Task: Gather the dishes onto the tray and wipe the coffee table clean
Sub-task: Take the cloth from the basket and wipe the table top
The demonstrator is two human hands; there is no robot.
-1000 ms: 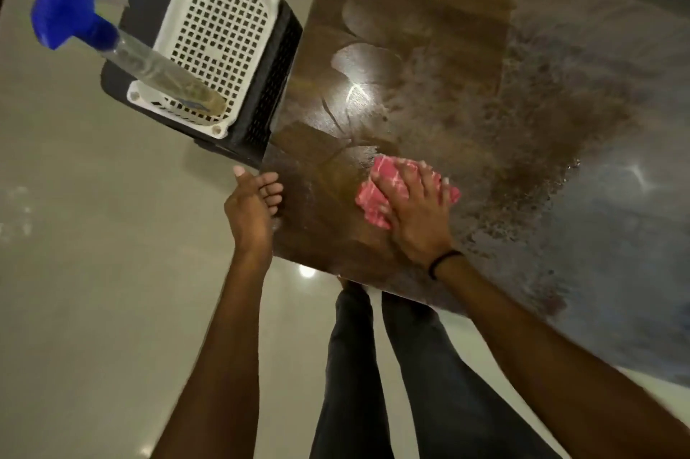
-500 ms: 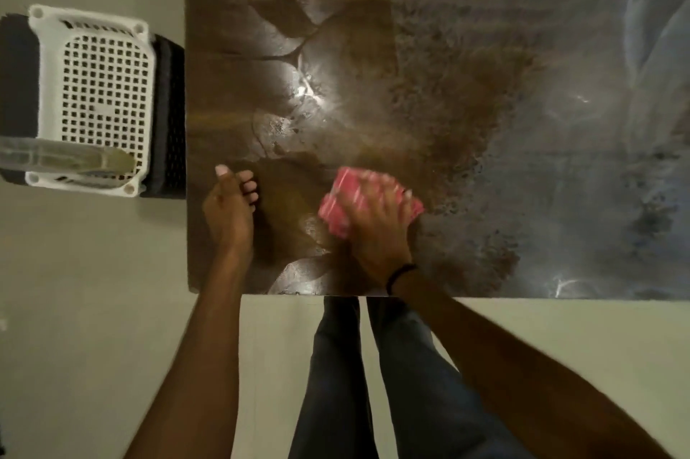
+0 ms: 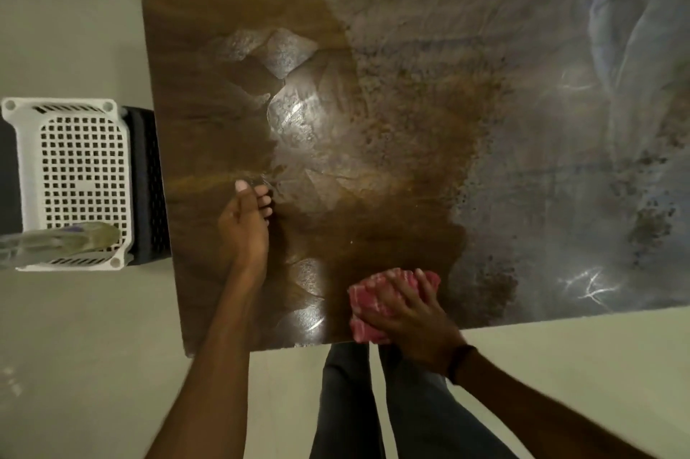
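Note:
The brown coffee table (image 3: 231,48) fills the middle of the view, dark and glossy on its left part, hazy and speckled on its right. My right hand (image 3: 410,313) presses flat on a pink checked cloth (image 3: 367,309) at the table's near edge. My left hand (image 3: 244,223) rests on the tabletop to the left of it, fingers curled, nothing in it. No dishes are on the table.
A white perforated tray (image 3: 74,175) sits on a dark stool (image 3: 147,190) just left of the table. A clear spray bottle (image 3: 56,242) lies across the tray's near end. My legs (image 3: 373,402) stand against the table's near edge. Pale floor surrounds everything.
My right hand has slid the pink cloth rightward and back to the near edge. The view has swung to look squarely down on the table. My left hand stays resting on the tabletop.

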